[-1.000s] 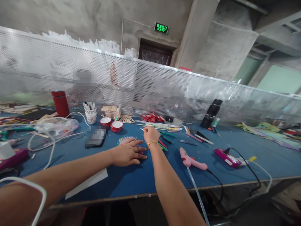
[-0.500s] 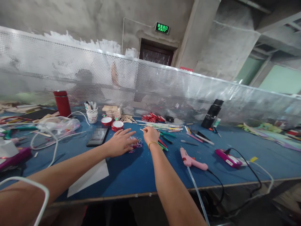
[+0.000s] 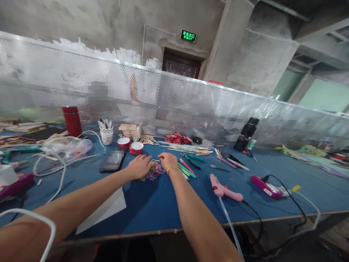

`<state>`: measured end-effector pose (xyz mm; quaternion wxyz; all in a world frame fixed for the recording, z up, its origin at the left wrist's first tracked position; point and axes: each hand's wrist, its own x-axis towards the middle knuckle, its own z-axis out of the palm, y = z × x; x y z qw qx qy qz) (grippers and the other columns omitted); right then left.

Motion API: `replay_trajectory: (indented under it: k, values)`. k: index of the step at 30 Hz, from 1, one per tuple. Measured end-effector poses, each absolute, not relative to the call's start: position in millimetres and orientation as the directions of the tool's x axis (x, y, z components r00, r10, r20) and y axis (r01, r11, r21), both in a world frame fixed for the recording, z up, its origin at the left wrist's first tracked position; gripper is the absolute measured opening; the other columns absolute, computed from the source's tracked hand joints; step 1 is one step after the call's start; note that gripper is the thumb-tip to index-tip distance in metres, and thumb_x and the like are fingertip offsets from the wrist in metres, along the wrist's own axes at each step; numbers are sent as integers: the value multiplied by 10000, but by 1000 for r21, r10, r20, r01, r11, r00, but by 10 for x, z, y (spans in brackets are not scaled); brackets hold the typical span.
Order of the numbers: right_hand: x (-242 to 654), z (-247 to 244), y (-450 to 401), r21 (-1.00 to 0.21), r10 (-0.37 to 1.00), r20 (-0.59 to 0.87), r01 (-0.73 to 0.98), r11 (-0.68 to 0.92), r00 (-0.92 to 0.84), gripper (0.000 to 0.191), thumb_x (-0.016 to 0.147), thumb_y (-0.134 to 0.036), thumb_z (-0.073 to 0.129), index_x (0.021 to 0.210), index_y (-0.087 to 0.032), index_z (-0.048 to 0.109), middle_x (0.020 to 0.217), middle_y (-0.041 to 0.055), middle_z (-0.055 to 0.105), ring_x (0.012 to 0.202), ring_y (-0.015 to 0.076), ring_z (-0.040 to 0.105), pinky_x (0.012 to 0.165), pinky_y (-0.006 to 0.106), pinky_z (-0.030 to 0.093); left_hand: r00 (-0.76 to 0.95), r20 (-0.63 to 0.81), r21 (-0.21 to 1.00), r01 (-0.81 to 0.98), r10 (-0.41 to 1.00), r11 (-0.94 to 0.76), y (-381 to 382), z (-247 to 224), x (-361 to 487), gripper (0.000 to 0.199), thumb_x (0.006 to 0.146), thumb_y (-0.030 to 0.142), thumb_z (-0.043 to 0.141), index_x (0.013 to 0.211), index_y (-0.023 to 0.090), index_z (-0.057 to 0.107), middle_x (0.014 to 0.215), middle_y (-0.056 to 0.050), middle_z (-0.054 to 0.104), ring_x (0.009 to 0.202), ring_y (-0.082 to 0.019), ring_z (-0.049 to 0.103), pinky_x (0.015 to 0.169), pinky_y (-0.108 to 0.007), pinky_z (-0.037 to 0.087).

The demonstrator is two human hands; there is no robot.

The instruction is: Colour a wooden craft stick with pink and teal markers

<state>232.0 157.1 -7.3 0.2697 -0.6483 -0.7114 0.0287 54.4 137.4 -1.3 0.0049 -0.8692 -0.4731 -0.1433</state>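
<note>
Quick log from my side, everything placed off the pink glue gun (image 3: 226,192): the tangle of coloured strands (image 3: 155,172) lay well left of it and a little farther from me, heaped loosely on the blue table (image 3: 152,214). My left hand (image 3: 139,167) was palm down over the tangle's left side, fingers loosely spread and slightly bent; whether a strand was caught under the fingertips I couldn't tell — the back of my hand hid them. My right hand (image 3: 167,162) was over the right side of the tangle, also left of the glue gun and beyond it, thumb and forefinger closed in a pinch on a thin pale piece (image 3: 156,160); its full length and its material were too small to tell. Coloured pens (image 3: 187,166) lay left of the glue gun and farther off, just beside my right wrist, with the dark-handled pliers (image 3: 192,161) behind them; the white paper (image 3: 106,211) was far left of it. For handling, my judgement: keep the left fingers light and flat, since loose strands likely snag and drag their neighbours; work from the rim of the heap, one strand per touch; hold the right pinch firm but steady, so the pale piece wouldn't twist — and keep that wrist off the pens, which could roll.
</note>
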Motion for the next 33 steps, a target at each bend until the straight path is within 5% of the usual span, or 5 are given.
replay_trajectory:
  k: [8, 16, 23, 28, 33]
  values:
    - [2367, 113, 1434, -232, 974, 227, 971, 55, -1, 313, 819, -99, 547, 1015, -217, 761, 1079, 101, 739, 1039, 214, 670, 879, 278, 467, 491, 161, 251, 819, 856, -516, 1312, -7, 665, 464, 962, 373, 279, 1218, 170, 608, 1274, -138, 644, 1224, -246, 565, 1035, -372, 394]
    - [2358, 263, 1288, -278, 964, 263, 955, 106, -31, 292, 823, -139, 558, 990, -272, 757, 1070, 31, 748, 1042, 171, 667, 847, 234, 462, 435, 314, 234, 826, 844, -513, 1207, 238, 667, 450, 931, 351, 366, 1223, 149, 641, 1321, -121, 622, 1246, -228, 543, 1055, -329, 366]
    - [2345, 313, 1244, -325, 928, 365, 944, 55, 72, 302, 910, -412, 519, 839, -219, 741, 907, 83, 747, 881, 199, 672, 766, 274, 455, 234, 471, 276, 877, 851, -394, 1046, 543, 778, 443, 897, 516, 435, 739, 210, 713, 715, -69, 712, 779, -232, 676, 749, -315, 466]
    - [2117, 190, 1285, -614, 825, 558, 711, 343, 84, 437, 1004, -430, 302, 1104, -231, 679, 1111, 55, 709, 1072, 179, 620, 949, 292, 440, 151, 640, 561, 579, 754, -592, 1181, 313, 938, 525, 885, 487, 473, 1304, 182, 561, 1339, -113, 601, 1281, -248, 509, 1034, -388, 417]
    - [1916, 23, 1392, -826, 825, 541, 286, 486, 161, 609, 991, -551, 222, 1492, -218, 317, 1387, 69, 550, 1293, 166, 501, 1062, 329, 403, 292, 423, 844, 218, 858, -490, 1142, 81, 1015, 627, 939, 577, 306, 1434, 226, 463, 1484, -57, 478, 1434, -207, 329, 1163, -356, 291]
